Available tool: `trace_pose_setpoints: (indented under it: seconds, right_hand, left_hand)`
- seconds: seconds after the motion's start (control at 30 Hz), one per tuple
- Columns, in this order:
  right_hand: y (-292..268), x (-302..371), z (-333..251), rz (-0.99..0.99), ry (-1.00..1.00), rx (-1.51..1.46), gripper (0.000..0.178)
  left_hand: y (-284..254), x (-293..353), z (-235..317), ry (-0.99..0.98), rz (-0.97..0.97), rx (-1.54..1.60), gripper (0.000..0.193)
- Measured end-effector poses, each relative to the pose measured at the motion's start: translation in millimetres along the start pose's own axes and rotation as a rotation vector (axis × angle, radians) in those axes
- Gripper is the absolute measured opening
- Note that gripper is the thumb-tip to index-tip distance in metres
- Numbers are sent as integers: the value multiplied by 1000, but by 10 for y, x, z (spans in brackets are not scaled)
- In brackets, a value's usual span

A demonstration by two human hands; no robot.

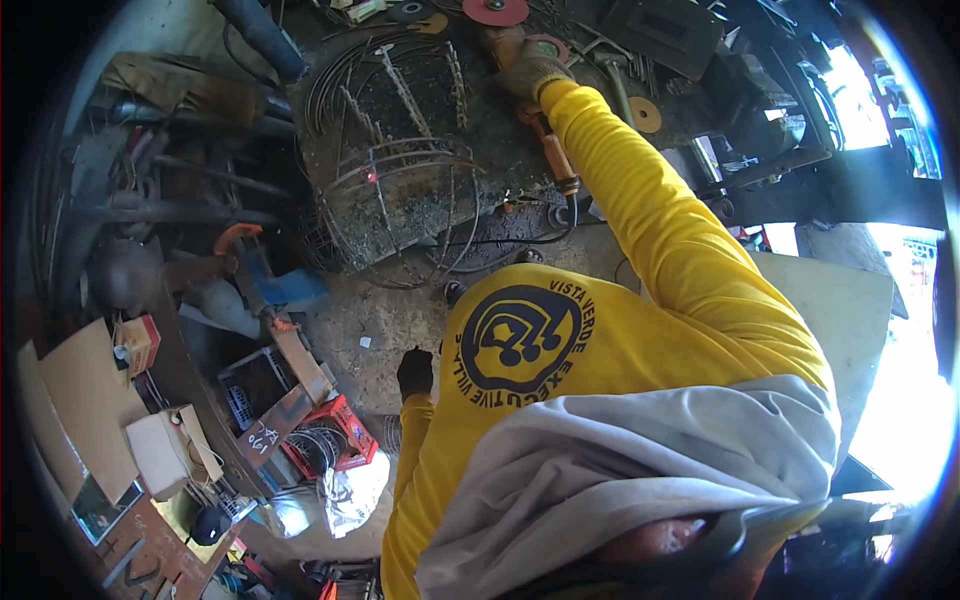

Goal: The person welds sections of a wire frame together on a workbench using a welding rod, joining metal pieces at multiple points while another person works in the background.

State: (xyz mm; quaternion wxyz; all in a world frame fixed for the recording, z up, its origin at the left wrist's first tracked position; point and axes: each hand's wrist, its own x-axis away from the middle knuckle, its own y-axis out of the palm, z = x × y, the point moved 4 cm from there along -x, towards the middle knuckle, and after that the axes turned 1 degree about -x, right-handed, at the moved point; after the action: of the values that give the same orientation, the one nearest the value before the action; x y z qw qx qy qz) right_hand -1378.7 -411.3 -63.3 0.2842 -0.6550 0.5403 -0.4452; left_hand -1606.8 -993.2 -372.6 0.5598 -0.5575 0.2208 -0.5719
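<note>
My right hand [535, 74], in a tan-grey glove, is stretched out over the cluttered workbench [400, 215] and closed around an orange angle grinder [557, 165]. The grinder's body and black cord run back toward me from under the hand. My left hand [415, 371], in a dark glove, hangs low beside my body, over the floor; its fingers are too dark to make out. On the bench, left of the grinder, stands a bent-rod metal frame [420, 160] with thin curved bars. Several twisted metal bars [403, 92] lie behind it. A small red light spot shows on the frame.
A red disc [495, 9], a tan disc [645, 114] and a hammer [618, 92] lie at the bench's far side. To the left are a blue vise-like tool [275, 285], a red crate [350, 432] with coiled wire, and cardboard boxes [165, 455]. The grinder's cord [520, 240] droops off the bench.
</note>
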Motion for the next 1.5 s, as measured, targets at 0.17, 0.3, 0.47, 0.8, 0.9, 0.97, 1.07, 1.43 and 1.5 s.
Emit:
trace_pose_setpoints:
  seconds: [0.17,0.3,0.47,0.8,0.9,0.97,1.07,1.43,1.5]
  right_hand:
    - [-137,-44,17,-54,-136,-23,82]
    - [-368,-64,-30,-105,-139,-5,93]
    - [-296,-151,-199,-119,-113,34,90]
    - [252,-434,-391,-115,-125,71,68]
    - [230,-716,-8,133,-67,-18,78]
    - [184,-553,-39,82,-101,-17,74]
    - [-170,-47,97,43,-177,-147,66]
    - [-660,-235,1299,449,-460,255,28]
    - [-768,-138,1162,413,-427,309,27]
  left_hand:
    - [-26,33,-51,-33,-11,17,19]
    - [-64,64,-59,-50,-16,23,18]
    - [-95,155,-72,-79,-32,31,17]
    - [-161,212,6,-97,-111,11,15]
    - [-313,-54,95,-20,-141,-22,15]
    - [-305,0,94,-33,-155,-21,15]
    - [-305,87,111,-58,-168,-15,15]
    - [-448,82,314,-59,-189,-27,15]
    - [-442,132,344,-68,-191,-21,16]
